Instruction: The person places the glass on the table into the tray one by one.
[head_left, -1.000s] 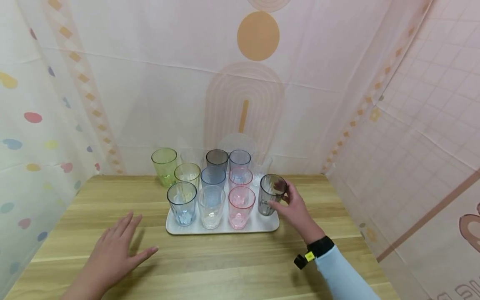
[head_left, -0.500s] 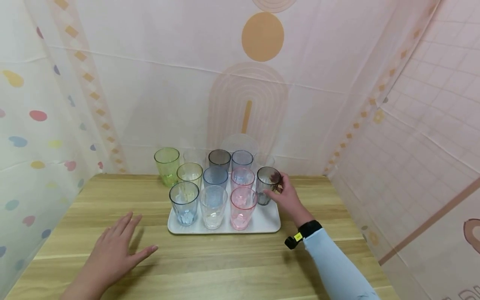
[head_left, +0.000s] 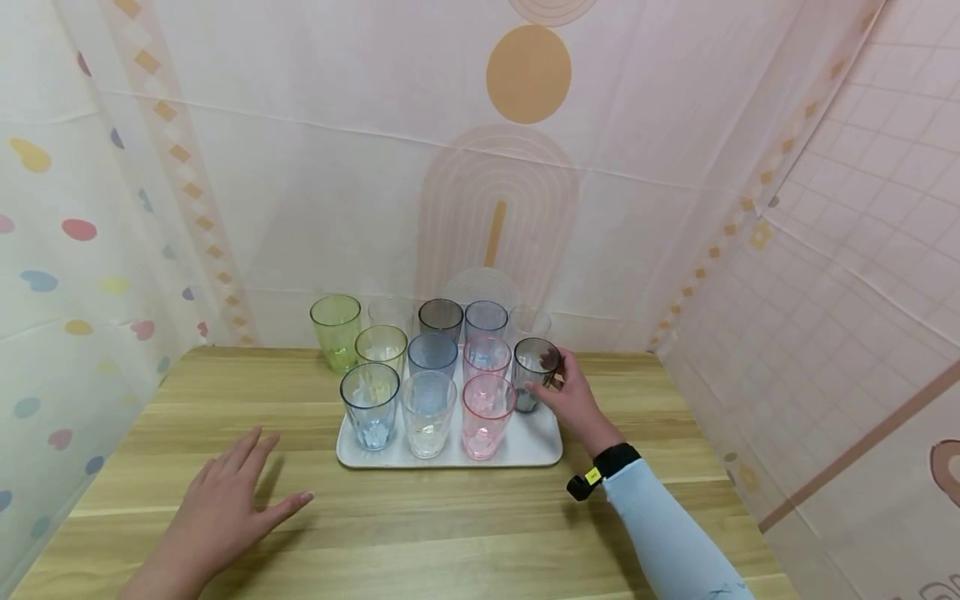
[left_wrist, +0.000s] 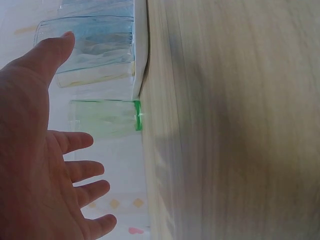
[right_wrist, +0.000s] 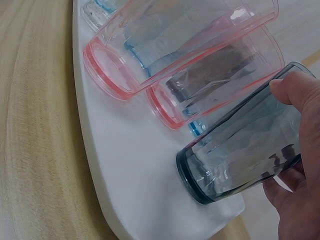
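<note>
The head view looks forward and down from above the near edge of the table [head_left: 420, 533], taking in the whole top, the white tray [head_left: 536, 450] toward the far edge, and the patterned walls behind. The left wrist view sits low and close over the table, turned sideways, facing past the left hand [left_wrist: 35, 165] toward the tray's left edge and the green cup [left_wrist: 107, 117] beyond. The right wrist view is very near the tray's right end, looking along it at the grey cup [right_wrist: 240, 150] and two pink cups [right_wrist: 170, 55]. All three share the tray.
</note>
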